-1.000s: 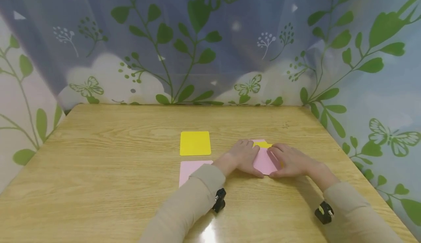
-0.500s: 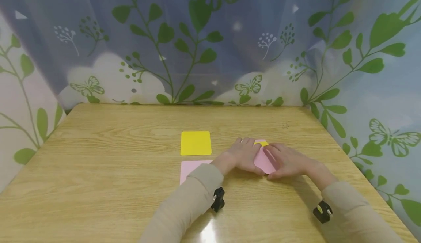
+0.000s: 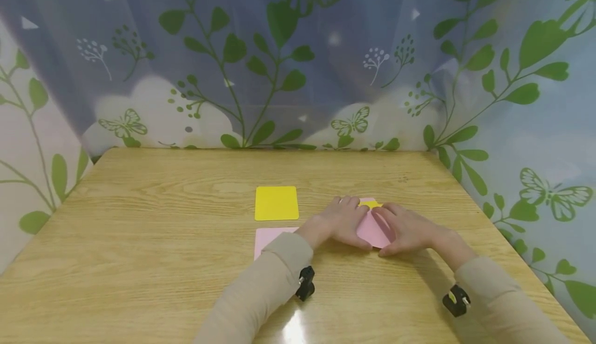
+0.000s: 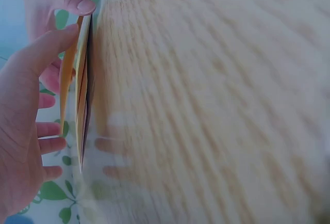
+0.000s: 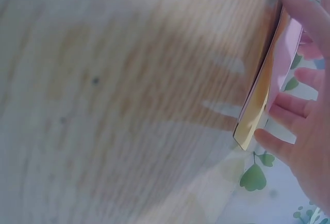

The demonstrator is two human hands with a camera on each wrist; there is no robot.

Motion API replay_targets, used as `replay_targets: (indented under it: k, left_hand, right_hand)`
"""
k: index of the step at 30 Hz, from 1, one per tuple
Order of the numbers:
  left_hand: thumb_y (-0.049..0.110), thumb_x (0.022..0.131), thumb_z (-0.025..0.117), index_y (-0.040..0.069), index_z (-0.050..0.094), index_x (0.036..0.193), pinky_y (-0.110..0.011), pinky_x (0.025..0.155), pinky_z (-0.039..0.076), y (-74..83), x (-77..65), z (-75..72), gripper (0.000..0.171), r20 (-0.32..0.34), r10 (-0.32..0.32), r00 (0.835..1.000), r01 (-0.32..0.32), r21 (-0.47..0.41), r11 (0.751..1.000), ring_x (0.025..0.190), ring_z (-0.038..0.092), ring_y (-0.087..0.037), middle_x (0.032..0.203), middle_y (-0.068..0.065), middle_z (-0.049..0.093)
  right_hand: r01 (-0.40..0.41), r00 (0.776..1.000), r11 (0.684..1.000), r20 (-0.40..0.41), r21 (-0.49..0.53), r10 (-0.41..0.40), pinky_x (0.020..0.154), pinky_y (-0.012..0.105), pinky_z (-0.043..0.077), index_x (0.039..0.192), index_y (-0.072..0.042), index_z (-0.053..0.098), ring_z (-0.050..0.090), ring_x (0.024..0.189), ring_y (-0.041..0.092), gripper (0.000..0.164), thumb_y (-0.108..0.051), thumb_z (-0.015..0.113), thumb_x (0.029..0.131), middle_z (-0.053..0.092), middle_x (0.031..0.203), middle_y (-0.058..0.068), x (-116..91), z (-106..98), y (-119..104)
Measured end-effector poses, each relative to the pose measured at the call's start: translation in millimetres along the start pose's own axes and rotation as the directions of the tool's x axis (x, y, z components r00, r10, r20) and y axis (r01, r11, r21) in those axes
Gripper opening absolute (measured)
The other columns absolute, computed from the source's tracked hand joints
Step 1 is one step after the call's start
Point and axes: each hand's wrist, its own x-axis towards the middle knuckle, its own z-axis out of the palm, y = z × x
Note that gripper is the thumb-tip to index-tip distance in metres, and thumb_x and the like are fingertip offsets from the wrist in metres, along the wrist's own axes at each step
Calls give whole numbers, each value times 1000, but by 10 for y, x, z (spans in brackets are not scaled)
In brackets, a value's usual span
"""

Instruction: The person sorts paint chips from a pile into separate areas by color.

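Observation:
Between both hands, at the right of the table, is a small stack of pink and yellow square cards (image 3: 372, 231). My left hand (image 3: 342, 222) holds its left side, the thumb along the near edge. My right hand (image 3: 410, 230) grips the right side, and the pink top card bends upward there. The right wrist view shows that pink card (image 5: 286, 48) lifted apart from a yellow card (image 5: 253, 111) under it. Seen edge-on in the left wrist view, the stack (image 4: 82, 95) has its layers slightly fanned. Fingers hide much of its outer edges.
Left of the stack, a yellow card (image 3: 277, 203) lies flat on the wooden table (image 3: 139, 240). Just nearer is a pink card (image 3: 269, 238), partly covered by the left sleeve (image 3: 267, 277). A leaf-patterned curtain (image 3: 298, 75) hangs behind the table and along its sides.
The right hand has shifted slightly left, toward the left hand, and the pink top card is bent more. The flat cards have stayed in place.

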Motion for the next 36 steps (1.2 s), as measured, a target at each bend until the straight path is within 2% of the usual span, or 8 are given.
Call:
replay_targets:
  k: [7,11,19,25,31,36]
  left_hand:
    - [74,72,54,17,32,142,-41,106,24,-3,-23,1,93,29,-3,1000,3,0,1000,127,34,-22,137,-6,39]
    - [72,73,56,17,34,142,-43,106,24,-16,-13,5,91,24,1,1000,0,-16,1000,125,36,-20,133,-3,43]
    - [71,73,56,17,37,140,-46,106,23,-24,-6,1,88,23,9,1000,-8,-20,1000,124,38,-19,129,-1,45]
    - [73,73,54,16,40,138,-48,107,20,-43,7,16,88,19,2,1000,-2,3,1000,126,36,-19,131,-1,44]
    - [73,73,52,14,48,123,-42,102,28,-103,-47,-52,78,-15,7,1000,-6,81,997,118,41,-17,121,0,48]
    - [73,74,51,12,44,130,-43,104,25,-215,-166,-129,82,-10,5,1000,-4,60,998,122,38,-19,128,-3,44]
  right_hand:
    - [1,1000,1000,-14,-23,-1,85,46,44,130,-1,44,51,102,29,91,-56,75,64,46,120,16,11,6,13]
    - [-3,1000,1000,-16,-22,3,88,48,42,131,-2,44,50,106,31,92,-56,75,64,45,123,17,14,7,22]
    - [23,999,999,-40,-43,-25,86,48,42,130,-2,45,50,103,31,92,-60,73,64,45,120,18,5,30,47]
    - [-8,1000,1000,-25,-31,7,90,48,40,130,-3,44,48,107,31,93,-60,73,64,44,123,17,13,24,34]
    - [57,993,998,-102,-37,-61,89,48,41,120,0,48,49,106,34,82,-54,76,65,46,119,18,71,-20,-2]
    - [106,985,994,-133,-40,-111,91,48,40,119,-1,48,48,108,33,81,-57,74,66,47,119,18,193,-50,-64]
